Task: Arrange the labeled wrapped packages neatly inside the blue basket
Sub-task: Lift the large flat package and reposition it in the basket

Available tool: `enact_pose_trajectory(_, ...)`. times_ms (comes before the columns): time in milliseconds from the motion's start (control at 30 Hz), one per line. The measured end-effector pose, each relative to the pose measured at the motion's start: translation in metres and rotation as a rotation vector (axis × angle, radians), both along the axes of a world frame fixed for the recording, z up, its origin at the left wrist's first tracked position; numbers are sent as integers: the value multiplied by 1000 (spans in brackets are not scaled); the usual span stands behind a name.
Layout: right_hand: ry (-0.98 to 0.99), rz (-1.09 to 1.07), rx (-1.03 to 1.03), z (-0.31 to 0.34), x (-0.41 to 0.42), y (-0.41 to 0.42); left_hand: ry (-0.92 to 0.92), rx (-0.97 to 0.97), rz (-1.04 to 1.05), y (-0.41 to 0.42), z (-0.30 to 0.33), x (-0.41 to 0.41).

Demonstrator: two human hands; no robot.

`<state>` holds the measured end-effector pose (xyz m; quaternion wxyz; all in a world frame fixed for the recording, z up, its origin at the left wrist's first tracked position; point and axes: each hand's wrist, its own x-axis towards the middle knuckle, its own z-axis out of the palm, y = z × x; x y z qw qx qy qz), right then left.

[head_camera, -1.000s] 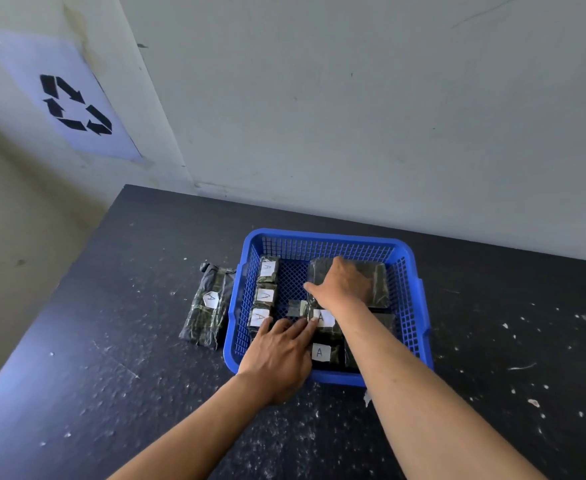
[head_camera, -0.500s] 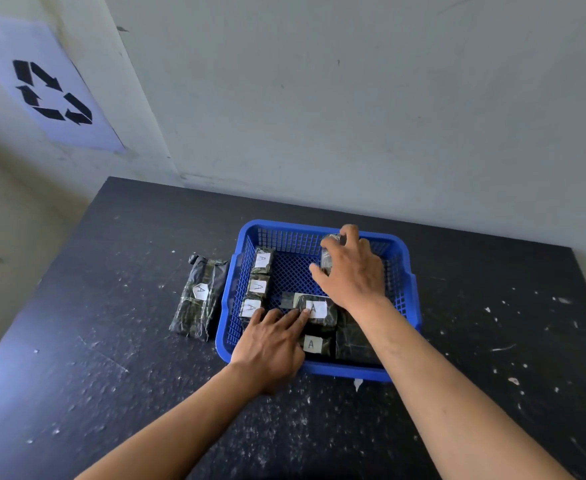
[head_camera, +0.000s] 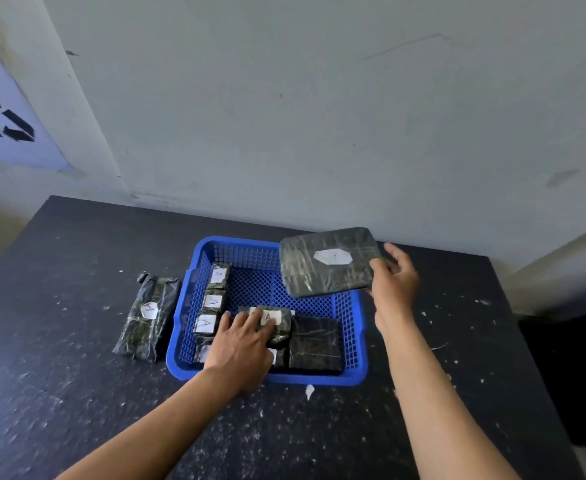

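The blue basket [head_camera: 357,344] sits mid-table. My right hand [head_camera: 393,284] holds a large flat dark wrapped package [head_camera: 329,263] with a white label, lifted above the basket's far right corner. My left hand [head_camera: 246,344] rests flat inside the basket, its fingers on a small labeled package [head_camera: 277,322]. Three small packages marked A [head_camera: 213,301] line the left wall. A medium dark package [head_camera: 314,344] lies at the near right. A long labeled package [head_camera: 149,317] lies on the table left of the basket.
The dark speckled table [head_camera: 76,393] stands against a pale wall. A white paper scrap [head_camera: 309,391] lies just in front of the basket. A recycling sign [head_camera: 4,123] hangs on the left wall. The table's right edge drops off near a dark area [head_camera: 568,375].
My right hand has lifted the large flat package out of the basket's far side and up to the right. My left hand stays on the small packages.
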<state>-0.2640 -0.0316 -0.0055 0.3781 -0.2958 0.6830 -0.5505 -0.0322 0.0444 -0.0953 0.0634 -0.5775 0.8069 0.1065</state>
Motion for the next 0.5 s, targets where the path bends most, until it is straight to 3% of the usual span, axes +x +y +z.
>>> enact_pose_trajectory(100, -14, 36, -17, -4, -1, 2, 133, -103, 98, -9, 9, -2)
enact_pose_trajectory(133, -25, 31, -20, -6, 0, 3, 251, -132, 168, -13, 14, -3)
enact_pose_trajectory(200, -67, 12, -19, -9, 3, 3, 670, -121, 387, -24, 33, -8)
enact_pose_trajectory(300, -97, 47, -5, -12, 8, 4, 1262, 231, 667, -49, 58, -14)
enact_pose_trajectory(400, -85, 169, -23, -6, 11, -2, 1404, 619, 703, -74, 76, -4)
enact_pose_trajectory(500, -155, 206, -32, 2, 11, -13, 1562, 689, 755, -84, 83, 5)
